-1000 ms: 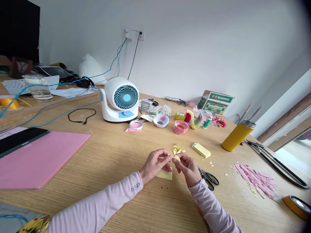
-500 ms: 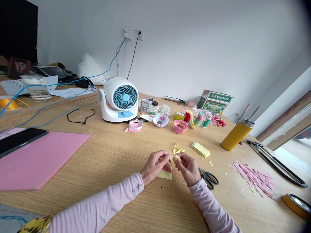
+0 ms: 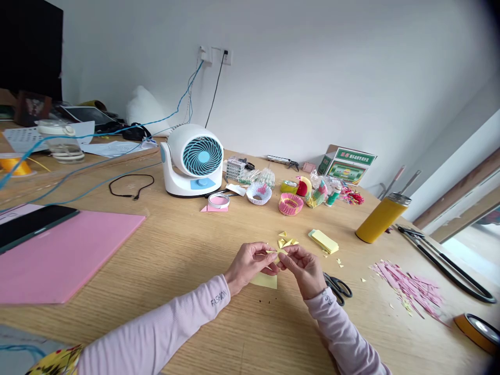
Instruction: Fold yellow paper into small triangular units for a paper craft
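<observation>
Between both hands is a small yellow piece of paper [image 3: 279, 255], pinched at its two sides. My left hand [image 3: 252, 264] is closed on its left edge, my right hand [image 3: 304, 268] on its right. Under the left fingers a flat yellow paper sheet [image 3: 266, 281] lies on the table. Just beyond the fingertips sit several folded yellow paper triangles [image 3: 287, 242]. Black-handled scissors [image 3: 338, 287] rest beside my right wrist, their blades partly hidden by it. A stack of yellow paper slips [image 3: 324, 241] lies farther right.
Pink paper strips [image 3: 408, 289] are heaped at the right, near a tape roll [image 3: 478, 330] and a yellow tumbler [image 3: 383, 217]. A pink folded-paper ring [image 3: 290, 204] and a white fan [image 3: 193, 161] stand farther back. A phone [image 3: 35, 226] lies on pink sheets [image 3: 97, 245] at left.
My hands have come closer together around the small yellow paper, and the fingertips now nearly meet. The right hand has turned slightly. Things on the table have stayed put.
</observation>
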